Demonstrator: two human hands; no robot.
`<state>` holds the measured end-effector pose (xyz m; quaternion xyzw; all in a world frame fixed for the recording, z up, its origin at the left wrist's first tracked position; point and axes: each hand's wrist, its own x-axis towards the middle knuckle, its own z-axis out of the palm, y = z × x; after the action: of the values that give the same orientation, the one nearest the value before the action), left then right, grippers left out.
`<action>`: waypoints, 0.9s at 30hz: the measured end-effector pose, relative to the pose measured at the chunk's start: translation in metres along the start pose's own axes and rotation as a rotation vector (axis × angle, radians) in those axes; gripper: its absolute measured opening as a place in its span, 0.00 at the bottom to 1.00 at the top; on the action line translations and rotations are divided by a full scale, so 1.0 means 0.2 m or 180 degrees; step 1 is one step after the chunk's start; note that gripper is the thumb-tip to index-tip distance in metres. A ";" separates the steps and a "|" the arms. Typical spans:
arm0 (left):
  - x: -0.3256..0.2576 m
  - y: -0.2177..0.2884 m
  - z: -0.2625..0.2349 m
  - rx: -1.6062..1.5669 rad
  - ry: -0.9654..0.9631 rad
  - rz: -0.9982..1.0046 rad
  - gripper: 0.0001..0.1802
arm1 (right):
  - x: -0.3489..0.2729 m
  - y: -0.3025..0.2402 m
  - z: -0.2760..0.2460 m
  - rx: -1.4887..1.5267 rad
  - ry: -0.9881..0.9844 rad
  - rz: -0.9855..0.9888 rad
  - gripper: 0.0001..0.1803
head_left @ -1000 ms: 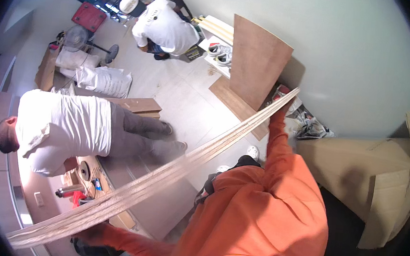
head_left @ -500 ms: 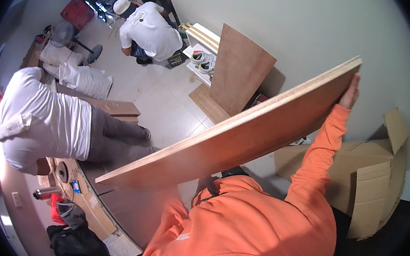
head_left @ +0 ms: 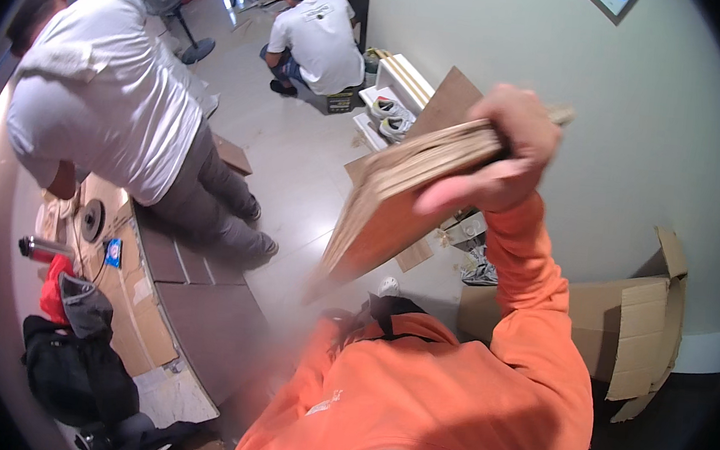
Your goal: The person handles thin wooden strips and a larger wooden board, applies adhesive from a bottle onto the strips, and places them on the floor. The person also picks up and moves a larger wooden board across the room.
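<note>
While raised, right hand (head_left: 501, 156) clamped on plywood board (head_left: 395, 202); left hand unseen.

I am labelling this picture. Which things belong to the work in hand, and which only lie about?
In hand:
right hand
plywood board

Lying about:
cardboard box
sports shoes
standing fan
dark bag

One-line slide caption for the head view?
Right hand grips a raised plywood board by its edge while two people in white shirts work nearby.
</note>
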<state>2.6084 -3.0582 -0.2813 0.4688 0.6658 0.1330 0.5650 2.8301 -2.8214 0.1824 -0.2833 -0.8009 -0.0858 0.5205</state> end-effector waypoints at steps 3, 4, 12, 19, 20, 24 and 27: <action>-0.41 0.17 -0.28 -0.2209 0.1011 0.0485 0.22 | 0.04 -0.10 0.28 0.0360 0.0160 -0.0792 0.46; -0.53 0.29 -0.40 -0.2206 0.1305 0.0741 0.29 | 0.04 -0.11 0.33 0.0644 0.0064 -0.0928 0.43; -0.40 1.37 -0.48 -0.0340 0.2862 0.3304 0.36 | -0.14 0.01 0.62 0.1452 -0.0598 -0.1011 0.16; 0.22 1.63 -0.33 -0.0682 0.3237 0.3114 0.26 | -0.28 0.80 0.70 0.0202 0.0162 0.1327 0.37; 0.31 1.68 -0.30 -0.0653 0.3147 0.3023 0.27 | -0.32 0.91 0.68 0.0416 -0.0691 0.2420 0.42; 0.60 1.79 -0.20 -0.0390 0.3095 0.3071 0.31 | -0.42 1.26 0.73 0.2145 -0.3157 0.4376 0.54; 0.78 1.82 -0.14 -0.0339 0.3003 0.3062 0.36 | -0.47 1.43 0.84 0.2132 -0.3112 0.4506 0.47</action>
<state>2.7692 -2.7358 -0.1122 0.5763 0.5509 0.5928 0.1141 2.8821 -2.5476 -0.0203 -0.5463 -0.5547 0.6178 0.1102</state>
